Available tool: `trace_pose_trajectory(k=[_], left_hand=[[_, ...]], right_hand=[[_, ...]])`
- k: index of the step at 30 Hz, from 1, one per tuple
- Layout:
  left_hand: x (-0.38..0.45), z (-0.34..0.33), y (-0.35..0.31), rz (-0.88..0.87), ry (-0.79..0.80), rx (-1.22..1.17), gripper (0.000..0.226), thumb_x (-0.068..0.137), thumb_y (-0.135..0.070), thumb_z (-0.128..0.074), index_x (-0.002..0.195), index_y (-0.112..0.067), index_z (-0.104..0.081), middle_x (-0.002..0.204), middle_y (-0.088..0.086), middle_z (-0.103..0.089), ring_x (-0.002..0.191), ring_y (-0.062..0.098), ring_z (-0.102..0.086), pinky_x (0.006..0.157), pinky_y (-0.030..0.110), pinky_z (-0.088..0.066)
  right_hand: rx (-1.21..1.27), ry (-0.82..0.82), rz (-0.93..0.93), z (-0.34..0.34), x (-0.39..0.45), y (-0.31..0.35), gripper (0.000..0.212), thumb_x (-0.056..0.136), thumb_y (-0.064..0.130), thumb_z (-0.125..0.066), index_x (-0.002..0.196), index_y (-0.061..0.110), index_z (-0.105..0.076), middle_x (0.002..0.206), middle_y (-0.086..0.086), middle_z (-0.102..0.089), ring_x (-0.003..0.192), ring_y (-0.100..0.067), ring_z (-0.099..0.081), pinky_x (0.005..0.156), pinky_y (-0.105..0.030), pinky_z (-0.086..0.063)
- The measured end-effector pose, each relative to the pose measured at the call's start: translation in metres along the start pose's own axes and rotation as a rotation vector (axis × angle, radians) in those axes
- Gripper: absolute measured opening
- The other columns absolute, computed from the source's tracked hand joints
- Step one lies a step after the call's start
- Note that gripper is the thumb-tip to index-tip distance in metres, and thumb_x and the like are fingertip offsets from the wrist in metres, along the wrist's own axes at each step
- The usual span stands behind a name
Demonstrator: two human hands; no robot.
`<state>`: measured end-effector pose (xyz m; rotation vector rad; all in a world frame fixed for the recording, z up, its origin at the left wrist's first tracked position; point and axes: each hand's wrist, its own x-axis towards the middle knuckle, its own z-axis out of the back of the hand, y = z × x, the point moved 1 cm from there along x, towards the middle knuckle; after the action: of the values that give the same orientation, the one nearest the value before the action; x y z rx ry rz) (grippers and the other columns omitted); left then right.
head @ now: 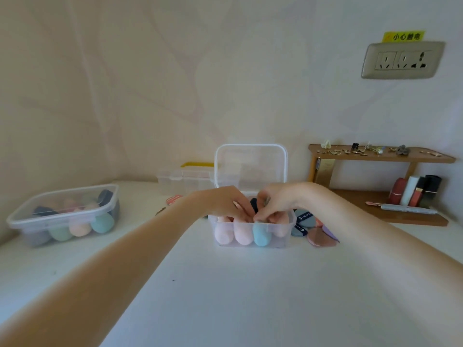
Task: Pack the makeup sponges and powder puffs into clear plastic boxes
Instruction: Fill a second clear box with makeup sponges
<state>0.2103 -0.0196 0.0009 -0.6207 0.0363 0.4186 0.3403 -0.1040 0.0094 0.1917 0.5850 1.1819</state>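
Observation:
An open clear plastic box (284, 242) stands mid-table with its lid (250, 149) upright behind it. Along its front wall lie pink makeup sponges (233, 234) and a teal sponge (261, 236). Both my hands reach into it from above. My left hand (223, 201) has its fingers bent down onto the pink sponges; what they hold is hidden. My right hand (275, 204) curls its fingers beside a navy powder puff (254, 205) standing between the two hands and pinches it. Loose powder puffs (302, 222) lie right of the box.
A closed clear box (62, 216) full of sponges sits at the left. A striped pink puff (172, 198) lies behind my left wrist. Stacked organiser cases (185, 177) stand at the back. A wooden shelf (380, 156) with trinkets and lipsticks (416, 191) is at the right.

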Motion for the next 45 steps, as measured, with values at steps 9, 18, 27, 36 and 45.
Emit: trace_pose_trajectory(k=[9,18,27,36,45], left_hand=[[-0.011,0.016,-0.004,-0.027,-0.331,0.086,0.025,0.088,-0.006,-0.054,0.102,-0.016,-0.072,0.101,-0.007,-0.068,0.091,0.004,-0.056,0.077,0.010,-0.042],[-0.020,0.002,-0.003,0.048,-0.109,0.328,0.036,0.090,-0.024,-0.054,0.125,-0.028,-0.057,0.127,-0.002,-0.059,0.118,0.018,-0.054,0.101,0.032,-0.044],[-0.014,0.028,0.002,-0.012,-0.488,0.104,0.029,0.089,-0.015,-0.058,0.118,-0.020,-0.061,0.124,-0.002,-0.058,0.106,0.010,-0.055,0.088,0.021,-0.043],[0.018,0.043,-0.008,-0.062,-0.760,0.338,0.057,0.090,-0.006,-0.049,0.144,-0.012,-0.031,0.153,0.006,-0.027,0.141,0.025,-0.026,0.114,0.036,-0.026],[0.034,0.041,-0.012,0.021,-0.784,0.373,0.065,0.089,-0.007,-0.048,0.147,-0.011,-0.021,0.156,0.007,-0.020,0.144,0.025,-0.020,0.118,0.040,-0.020]], right_hand=[[0.130,-0.390,0.134,0.015,-0.020,0.000,0.005,0.087,0.015,-0.063,0.083,0.012,-0.065,0.067,-0.001,-0.062,0.054,-0.007,-0.057,0.053,-0.015,-0.046],[-0.126,-0.204,-0.037,-0.013,-0.021,0.007,0.029,0.077,0.031,-0.072,0.091,0.006,-0.070,0.070,-0.001,-0.058,0.063,-0.016,-0.053,0.056,-0.022,-0.041],[0.244,-0.554,0.059,0.023,-0.030,0.001,0.021,0.087,0.015,-0.062,0.101,0.002,-0.070,0.088,-0.010,-0.072,0.068,-0.014,-0.061,0.070,-0.025,-0.050],[0.263,-0.794,0.020,0.042,-0.023,-0.020,0.045,0.090,0.004,-0.048,0.134,0.013,-0.047,0.139,-0.006,-0.047,0.130,-0.023,-0.042,0.102,-0.031,-0.034],[0.478,-0.472,0.024,0.060,-0.029,-0.037,0.054,0.090,-0.007,-0.046,0.138,0.016,-0.039,0.138,-0.010,-0.045,0.122,-0.024,-0.049,0.097,-0.036,-0.049]])
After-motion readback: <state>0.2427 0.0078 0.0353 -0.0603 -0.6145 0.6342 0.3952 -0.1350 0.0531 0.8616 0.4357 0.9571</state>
